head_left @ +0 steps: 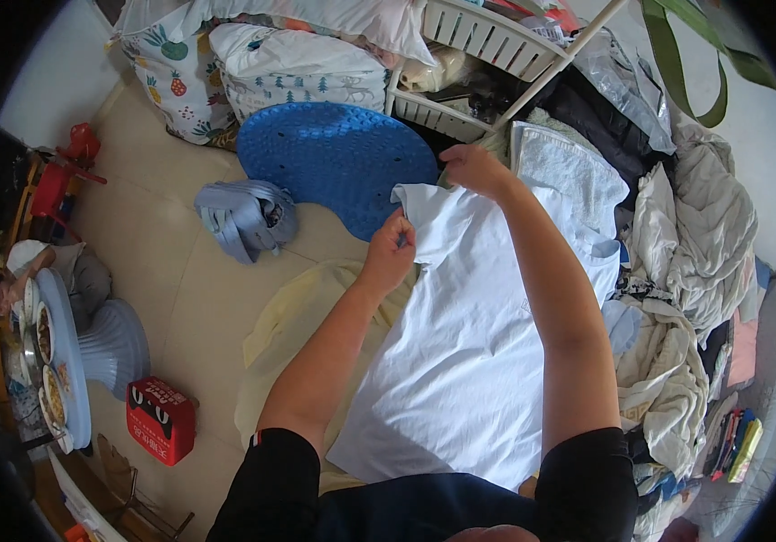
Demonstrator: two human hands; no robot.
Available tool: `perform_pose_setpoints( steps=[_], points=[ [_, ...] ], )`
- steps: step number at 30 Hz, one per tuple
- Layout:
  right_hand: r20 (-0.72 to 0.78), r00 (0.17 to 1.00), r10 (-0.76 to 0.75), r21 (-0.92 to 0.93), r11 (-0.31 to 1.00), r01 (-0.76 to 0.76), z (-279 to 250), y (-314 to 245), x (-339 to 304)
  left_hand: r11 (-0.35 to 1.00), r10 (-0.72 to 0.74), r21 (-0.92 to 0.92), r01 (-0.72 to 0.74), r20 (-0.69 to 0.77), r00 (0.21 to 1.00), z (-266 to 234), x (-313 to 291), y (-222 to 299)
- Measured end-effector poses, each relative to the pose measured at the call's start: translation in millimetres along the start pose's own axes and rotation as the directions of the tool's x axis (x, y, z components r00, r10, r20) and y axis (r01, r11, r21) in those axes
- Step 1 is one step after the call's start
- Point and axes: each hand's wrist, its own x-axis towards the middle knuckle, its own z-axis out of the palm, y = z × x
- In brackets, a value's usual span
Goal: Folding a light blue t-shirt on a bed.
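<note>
A white T-shirt (469,334) lies spread out in front of me, its upper part reaching toward the far side. My left hand (391,253) is closed at the shirt's left edge, with the fingers pinching the cloth beside the short sleeve. Just beyond that sleeve, my right hand (476,170) hovers with slightly bent fingers apart and nothing visible in them. Under the shirt's left side lies a pale yellow cloth (284,325). A folded light grey towel (573,167) rests at the shirt's far right.
Beyond my hands is a blue bumpy mat (334,149), near a grey-blue bundle (245,217). White plastic baskets (496,41) and stuffed bags (298,77) stand behind. Crumpled clothes (704,235) pile up on the right. A red box stool (160,420) and a person (90,280) by a round table (67,361) are left.
</note>
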Motion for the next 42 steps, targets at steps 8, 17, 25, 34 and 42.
perform_pose_setpoints(
  steps=[8,17,25,34,42],
  points=[
    [0.484,0.875,0.01,0.325,0.926,-0.191,0,-18,5,0.996,-0.036,0.081,0.029,0.078,0.996,10,-3,32],
    [0.609,0.779,0.151,0.246,0.898,-0.366,6,-29,18,0.981,-0.108,0.175,0.087,0.117,0.987,0,-17,31],
    [0.329,0.943,0.042,-0.263,0.964,0.049,17,-65,-1,0.96,-0.151,0.26,0.103,0.174,0.973,4,-24,40],
    [0.442,0.893,0.087,-0.631,0.737,0.241,34,-91,-19,0.936,-0.048,0.35,-0.036,0.229,0.972,10,-30,33],
    [0.15,0.979,-0.14,-0.754,0.624,0.205,50,-77,-28,0.941,-0.061,0.337,-0.017,0.218,0.974,12,-35,38]
  ],
)
